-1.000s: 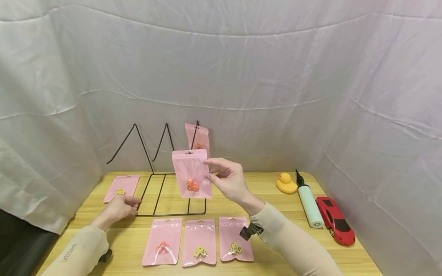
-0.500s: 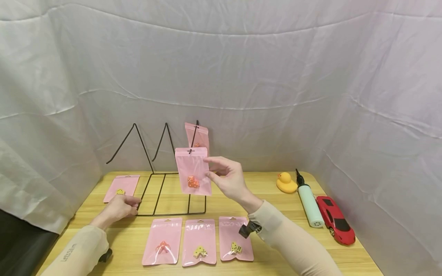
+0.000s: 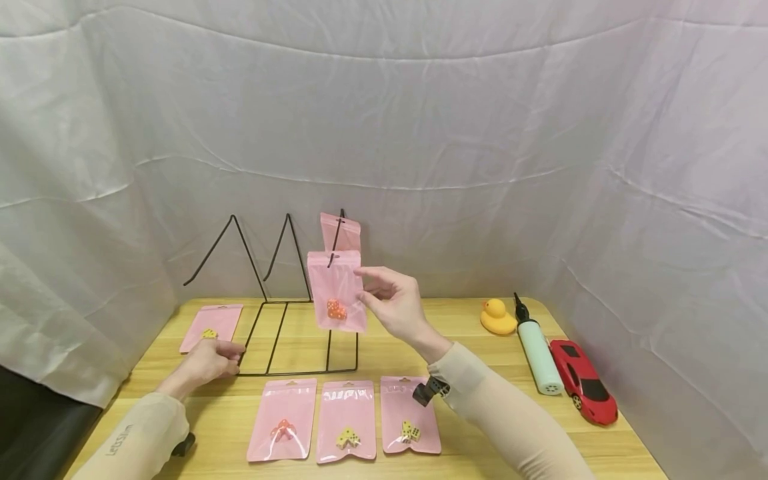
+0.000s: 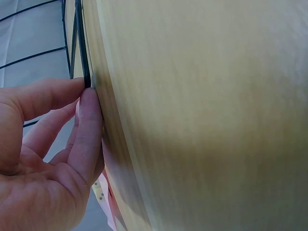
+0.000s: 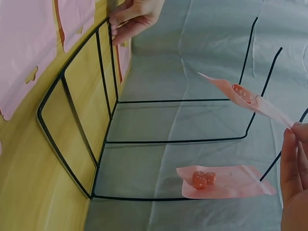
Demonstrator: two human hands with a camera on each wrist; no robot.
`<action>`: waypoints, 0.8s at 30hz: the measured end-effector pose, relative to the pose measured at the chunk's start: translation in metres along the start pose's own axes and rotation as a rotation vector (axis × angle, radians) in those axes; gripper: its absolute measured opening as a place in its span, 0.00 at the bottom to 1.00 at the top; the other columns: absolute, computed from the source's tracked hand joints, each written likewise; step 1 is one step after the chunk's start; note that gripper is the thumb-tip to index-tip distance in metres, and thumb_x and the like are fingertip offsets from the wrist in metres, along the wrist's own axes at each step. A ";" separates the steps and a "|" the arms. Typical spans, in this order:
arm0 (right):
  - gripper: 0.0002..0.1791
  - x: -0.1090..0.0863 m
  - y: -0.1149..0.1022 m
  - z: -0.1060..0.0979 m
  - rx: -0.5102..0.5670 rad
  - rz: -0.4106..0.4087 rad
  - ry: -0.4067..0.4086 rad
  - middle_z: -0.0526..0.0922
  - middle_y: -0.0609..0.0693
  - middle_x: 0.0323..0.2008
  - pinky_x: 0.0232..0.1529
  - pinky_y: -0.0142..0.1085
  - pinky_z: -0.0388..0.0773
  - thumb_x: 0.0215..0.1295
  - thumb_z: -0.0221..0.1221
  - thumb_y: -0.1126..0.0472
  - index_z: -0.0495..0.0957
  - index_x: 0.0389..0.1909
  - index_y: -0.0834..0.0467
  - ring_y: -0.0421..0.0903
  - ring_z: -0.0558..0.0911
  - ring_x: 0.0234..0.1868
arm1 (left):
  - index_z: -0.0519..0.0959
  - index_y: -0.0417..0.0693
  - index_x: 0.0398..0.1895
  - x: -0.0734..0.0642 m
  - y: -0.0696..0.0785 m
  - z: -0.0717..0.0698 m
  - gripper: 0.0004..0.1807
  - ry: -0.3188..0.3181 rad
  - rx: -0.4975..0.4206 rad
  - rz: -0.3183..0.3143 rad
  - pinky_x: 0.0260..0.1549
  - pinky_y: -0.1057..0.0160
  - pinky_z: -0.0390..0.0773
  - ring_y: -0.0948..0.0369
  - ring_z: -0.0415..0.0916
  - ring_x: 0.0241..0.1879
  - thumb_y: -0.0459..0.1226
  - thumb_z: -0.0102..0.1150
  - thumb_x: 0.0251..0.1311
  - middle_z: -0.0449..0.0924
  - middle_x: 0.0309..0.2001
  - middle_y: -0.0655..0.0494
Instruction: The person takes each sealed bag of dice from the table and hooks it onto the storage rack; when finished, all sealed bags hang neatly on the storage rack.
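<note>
My right hand (image 3: 393, 303) pinches the right edge of a pink zip bag (image 3: 336, 287) with orange dice in its lower part. A dark hook tip (image 3: 330, 265) shows in front of this bag at its hang hole. Further back on the same hook hangs another pink bag (image 5: 224, 183) holding orange dice, partly hidden in the head view. At the front left corner of the black wire rack (image 3: 300, 373), my left hand (image 3: 207, 363) grips the base wire between thumb and fingers, seen closely as the wire (image 4: 83, 48) in the left wrist view.
Three pink dice bags lie before the rack: left (image 3: 282, 407), middle (image 3: 348, 407), right (image 3: 408, 403). Another bag (image 3: 219, 320) lies left of it. A yellow duck (image 3: 498, 318), a pale green pump (image 3: 539, 357) and a red toy car (image 3: 582, 383) stand at the right.
The right hand has raised the held bag slightly and moved it back along the hook, covering more of the hanging bag. The left hand stays on the rack.
</note>
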State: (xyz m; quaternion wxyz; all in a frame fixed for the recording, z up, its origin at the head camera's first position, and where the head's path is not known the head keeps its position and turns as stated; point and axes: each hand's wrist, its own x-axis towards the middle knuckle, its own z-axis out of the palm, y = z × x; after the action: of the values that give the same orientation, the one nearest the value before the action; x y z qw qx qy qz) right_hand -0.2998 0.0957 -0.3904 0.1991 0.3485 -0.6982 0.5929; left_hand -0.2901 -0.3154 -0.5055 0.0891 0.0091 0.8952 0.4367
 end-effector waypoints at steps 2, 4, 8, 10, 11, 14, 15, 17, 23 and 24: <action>0.22 0.001 0.001 0.000 0.001 -0.002 0.003 0.92 0.70 0.51 0.43 0.37 0.94 0.65 0.70 0.81 0.87 0.60 0.70 0.68 0.93 0.40 | 0.79 0.20 0.66 0.000 0.000 0.000 0.30 0.000 -0.003 0.000 0.36 0.70 0.85 0.61 0.80 0.42 0.22 0.68 0.59 0.88 0.47 0.38; 0.22 0.003 0.001 0.001 -0.002 -0.005 0.004 0.92 0.70 0.50 0.43 0.38 0.95 0.64 0.70 0.82 0.87 0.60 0.70 0.66 0.94 0.40 | 0.79 0.20 0.66 0.000 0.001 0.000 0.30 0.000 -0.007 -0.002 0.37 0.70 0.85 0.61 0.80 0.42 0.22 0.68 0.59 0.88 0.48 0.37; 0.23 0.006 0.003 0.003 -0.020 -0.008 0.009 0.92 0.69 0.51 0.43 0.39 0.95 0.63 0.69 0.83 0.87 0.59 0.70 0.60 0.94 0.39 | 0.79 0.20 0.67 -0.001 0.001 0.000 0.29 -0.002 -0.001 -0.004 0.37 0.70 0.85 0.61 0.81 0.43 0.23 0.68 0.60 0.88 0.50 0.35; 0.23 0.007 0.005 0.003 -0.037 -0.010 0.013 0.93 0.68 0.52 0.43 0.39 0.95 0.64 0.69 0.82 0.88 0.60 0.69 0.59 0.95 0.39 | 0.79 0.20 0.66 -0.001 0.002 0.000 0.29 -0.002 0.002 -0.007 0.37 0.70 0.85 0.61 0.81 0.43 0.23 0.68 0.60 0.88 0.50 0.34; 0.23 0.008 0.006 0.003 -0.045 -0.012 0.015 0.93 0.68 0.53 0.43 0.39 0.95 0.64 0.69 0.82 0.88 0.60 0.68 0.60 0.95 0.39 | 0.79 0.20 0.66 -0.001 0.002 0.000 0.29 -0.003 0.006 -0.007 0.38 0.70 0.85 0.61 0.81 0.43 0.23 0.68 0.60 0.88 0.51 0.34; 0.23 0.010 0.009 0.003 -0.068 -0.021 0.023 0.93 0.67 0.54 0.43 0.38 0.95 0.65 0.70 0.81 0.88 0.60 0.67 0.63 0.95 0.40 | 0.80 0.21 0.66 -0.001 0.002 0.000 0.29 0.002 0.010 -0.015 0.38 0.70 0.85 0.61 0.81 0.43 0.23 0.68 0.60 0.88 0.51 0.34; 0.23 0.011 0.010 0.003 -0.075 -0.022 0.026 0.93 0.67 0.54 0.43 0.38 0.95 0.65 0.70 0.81 0.88 0.60 0.67 0.64 0.95 0.40 | 0.80 0.21 0.66 -0.001 0.002 0.000 0.29 0.003 0.015 -0.015 0.38 0.70 0.85 0.61 0.81 0.43 0.23 0.68 0.60 0.88 0.51 0.34; 0.23 0.012 0.012 0.002 -0.086 -0.023 0.034 0.93 0.67 0.55 0.43 0.38 0.95 0.65 0.70 0.81 0.88 0.60 0.67 0.65 0.95 0.40 | 0.80 0.21 0.66 -0.001 0.002 0.000 0.29 0.004 0.021 -0.015 0.37 0.70 0.85 0.61 0.81 0.42 0.23 0.69 0.60 0.88 0.51 0.34; 0.23 0.017 0.015 0.001 -0.112 -0.009 0.049 0.93 0.66 0.56 0.44 0.37 0.95 0.65 0.70 0.80 0.89 0.61 0.65 0.64 0.95 0.41 | 0.80 0.21 0.66 -0.002 0.003 -0.001 0.28 0.007 0.024 -0.014 0.37 0.69 0.85 0.61 0.81 0.42 0.23 0.70 0.60 0.88 0.50 0.35; 0.23 0.017 0.016 0.001 -0.121 -0.008 0.050 0.93 0.66 0.56 0.43 0.37 0.95 0.65 0.70 0.80 0.89 0.61 0.65 0.63 0.95 0.41 | 0.81 0.21 0.66 -0.002 0.004 -0.001 0.28 0.007 0.024 -0.014 0.37 0.70 0.85 0.61 0.81 0.42 0.23 0.70 0.60 0.88 0.50 0.35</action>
State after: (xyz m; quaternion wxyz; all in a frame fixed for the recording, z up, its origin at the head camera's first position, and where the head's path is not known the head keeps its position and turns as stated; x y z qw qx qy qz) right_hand -0.3229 0.0912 -0.3895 0.2395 0.3236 -0.7263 0.5572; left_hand -0.2888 -0.3138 -0.5021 0.0886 0.0024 0.9006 0.4255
